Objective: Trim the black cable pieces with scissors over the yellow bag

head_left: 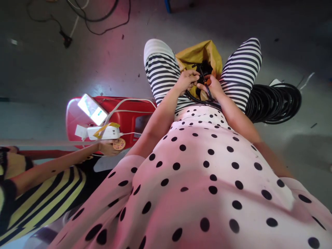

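Note:
My left hand (187, 81) and my right hand (213, 87) are close together between my knees, in front of an open yellow bag (190, 53). Both hands have their fingers closed on a black cable (208, 90), part of which loops down across my lap. Dark parts (204, 67) show in the mouth of the bag; they are too small and shadowed to name. Something orange shows by my right fingers. The exact grip of the fingertips is hard to make out.
To the left, a red stool (121, 119) bears a lit phone (92, 109) and a white power strip (103, 132). Another person's hand (107, 148) reaches there near a round patterned disc (119, 144). Coiled black cable (275, 102) lies right of my knee; loose cords (103, 33) cross the floor.

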### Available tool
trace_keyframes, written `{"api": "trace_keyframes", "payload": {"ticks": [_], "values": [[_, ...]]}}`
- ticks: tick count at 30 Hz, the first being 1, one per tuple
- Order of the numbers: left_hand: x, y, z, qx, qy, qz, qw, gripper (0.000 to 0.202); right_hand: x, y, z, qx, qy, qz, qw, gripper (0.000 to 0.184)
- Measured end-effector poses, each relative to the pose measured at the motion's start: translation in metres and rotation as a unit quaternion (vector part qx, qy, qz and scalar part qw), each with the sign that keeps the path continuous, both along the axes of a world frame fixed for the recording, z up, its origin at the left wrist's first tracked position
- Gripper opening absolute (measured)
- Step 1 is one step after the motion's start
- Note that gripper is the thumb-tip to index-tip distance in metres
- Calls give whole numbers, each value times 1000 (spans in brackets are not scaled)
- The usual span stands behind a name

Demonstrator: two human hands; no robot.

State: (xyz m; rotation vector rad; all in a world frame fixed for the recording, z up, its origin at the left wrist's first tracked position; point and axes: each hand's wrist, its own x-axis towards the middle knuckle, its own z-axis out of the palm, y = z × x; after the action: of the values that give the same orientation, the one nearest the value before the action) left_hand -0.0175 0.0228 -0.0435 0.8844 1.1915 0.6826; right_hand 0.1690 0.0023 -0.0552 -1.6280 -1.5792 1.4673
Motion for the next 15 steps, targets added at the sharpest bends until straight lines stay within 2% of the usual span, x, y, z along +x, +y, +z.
{"api": "trace_keyframes", "payload": {"ticks": [3, 6, 10, 15], "values": [[1, 1, -3, 8, -3, 26, 1000, 9, -3, 1, 5, 33, -61, -39, 997, 68], [2, 3, -5, 2, -5, 28, 1000, 9, -3, 2, 6, 36, -75, -43, 996, 72], [2, 3, -4, -18, -6, -7, 1000, 8, 1, 1, -4, 40, -68, -40, 996, 82], [7, 2, -6, -23, -9, 1, 1000, 7, 2, 4, -16, 42, -43, -51, 997, 88]]}}
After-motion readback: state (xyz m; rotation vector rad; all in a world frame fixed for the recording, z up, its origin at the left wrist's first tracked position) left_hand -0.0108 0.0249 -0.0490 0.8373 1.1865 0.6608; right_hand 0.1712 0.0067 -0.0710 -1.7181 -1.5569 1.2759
